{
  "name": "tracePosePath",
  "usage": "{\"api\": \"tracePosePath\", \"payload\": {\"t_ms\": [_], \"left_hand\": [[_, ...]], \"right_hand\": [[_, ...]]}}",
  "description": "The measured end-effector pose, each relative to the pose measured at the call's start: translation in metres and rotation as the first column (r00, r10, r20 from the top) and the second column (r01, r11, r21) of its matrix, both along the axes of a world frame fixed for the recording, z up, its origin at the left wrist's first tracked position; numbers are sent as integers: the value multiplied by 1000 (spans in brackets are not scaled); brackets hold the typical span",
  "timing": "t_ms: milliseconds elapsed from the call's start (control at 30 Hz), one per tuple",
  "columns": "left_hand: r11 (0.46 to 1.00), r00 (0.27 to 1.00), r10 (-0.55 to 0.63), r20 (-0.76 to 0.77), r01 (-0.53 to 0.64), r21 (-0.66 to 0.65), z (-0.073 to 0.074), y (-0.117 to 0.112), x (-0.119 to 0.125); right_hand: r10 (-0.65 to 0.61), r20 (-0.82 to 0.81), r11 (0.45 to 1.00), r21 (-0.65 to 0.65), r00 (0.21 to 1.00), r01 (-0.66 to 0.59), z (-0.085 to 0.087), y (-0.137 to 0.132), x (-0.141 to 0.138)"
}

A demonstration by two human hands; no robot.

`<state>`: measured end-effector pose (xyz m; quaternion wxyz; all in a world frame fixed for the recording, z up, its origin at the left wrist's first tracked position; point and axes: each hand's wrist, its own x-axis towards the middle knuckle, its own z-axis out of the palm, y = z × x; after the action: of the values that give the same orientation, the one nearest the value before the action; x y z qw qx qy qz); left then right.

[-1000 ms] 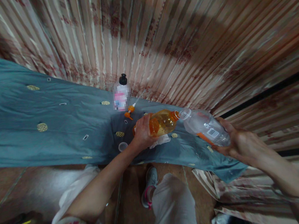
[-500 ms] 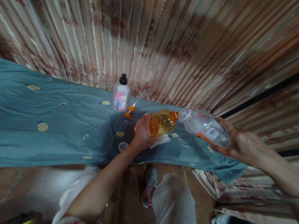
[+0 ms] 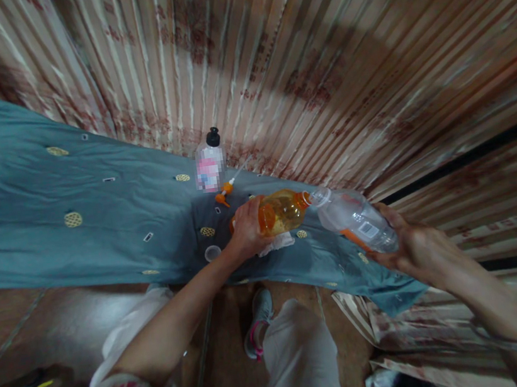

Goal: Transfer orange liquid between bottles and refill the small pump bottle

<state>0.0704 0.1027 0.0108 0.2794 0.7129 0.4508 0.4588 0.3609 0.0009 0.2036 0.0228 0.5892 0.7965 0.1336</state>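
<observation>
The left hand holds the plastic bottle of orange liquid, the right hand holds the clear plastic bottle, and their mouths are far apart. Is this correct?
Not quite: the mouths are not far apart. The head view shows the plastic bottle of orange liquid in the left hand and the clear plastic bottle in the right hand meeting mouth to mouth. The rest holds.

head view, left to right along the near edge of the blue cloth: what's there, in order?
In order: small round lid → left hand → amber bottle → clear bottle → right hand. The black-capped bottle is left out because it overlaps the lid's span.
</observation>
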Motion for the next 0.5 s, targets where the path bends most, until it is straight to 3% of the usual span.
{"api": "tracePosePath", "payload": {"t_ms": [500], "left_hand": [[1000,1000,18,-1,-18,16,-3,0,2]], "right_hand": [[-8,-4,1000,-12,1000,8,2,-1,-1]]}}
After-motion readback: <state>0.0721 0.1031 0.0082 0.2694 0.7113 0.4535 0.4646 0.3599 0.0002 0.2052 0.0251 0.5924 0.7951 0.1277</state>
